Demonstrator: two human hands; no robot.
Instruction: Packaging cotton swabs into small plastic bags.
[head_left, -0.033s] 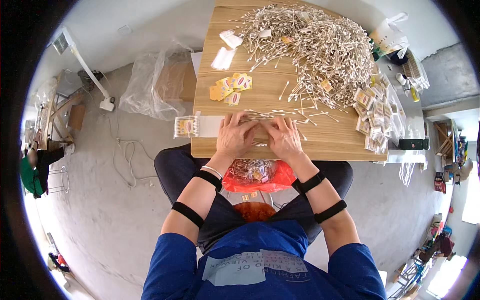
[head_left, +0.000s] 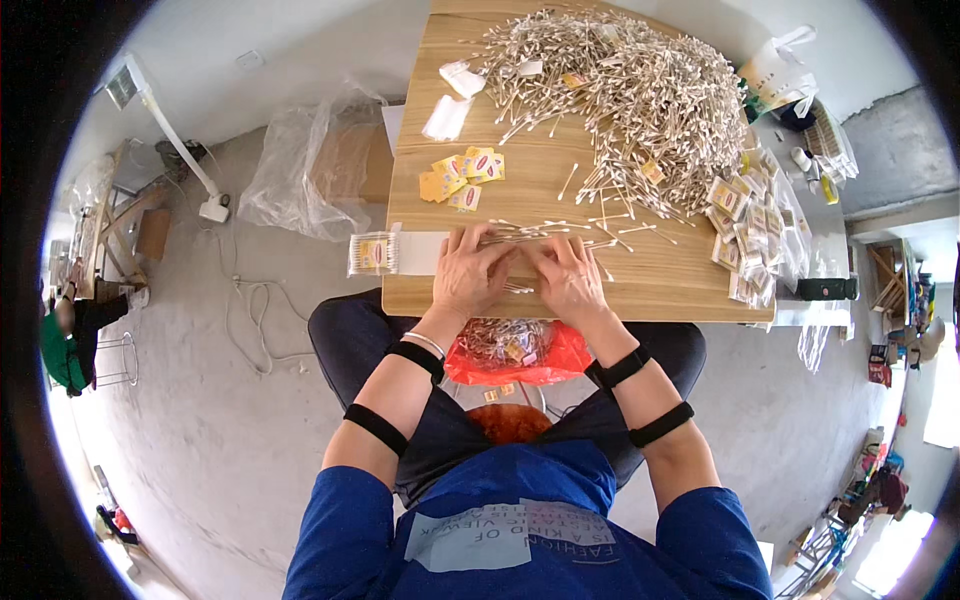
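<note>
Both hands work close together at the near edge of the wooden table (head_left: 640, 292). My left hand (head_left: 470, 272) has its fingers curled and closed on a bunch of cotton swabs (head_left: 525, 232), which lies crosswise just beyond the fingertips. My right hand (head_left: 570, 280) closes on the other end of the same bunch, thumb and fingertips bent inward. The swabs' middles are partly hidden by the fingers. Beside my left hand lies a white strip of card (head_left: 422, 252), with a clear pack of swabs (head_left: 373, 253) bearing a yellow label at its left end.
A big heap of loose cotton swabs (head_left: 640, 90) covers the far right of the table. Yellow label cards (head_left: 463, 178) and clear plastic sleeves (head_left: 447, 118) lie at the left. Filled packs (head_left: 745, 225) pile up at the right edge. A red bag (head_left: 570, 358) hangs below the front edge.
</note>
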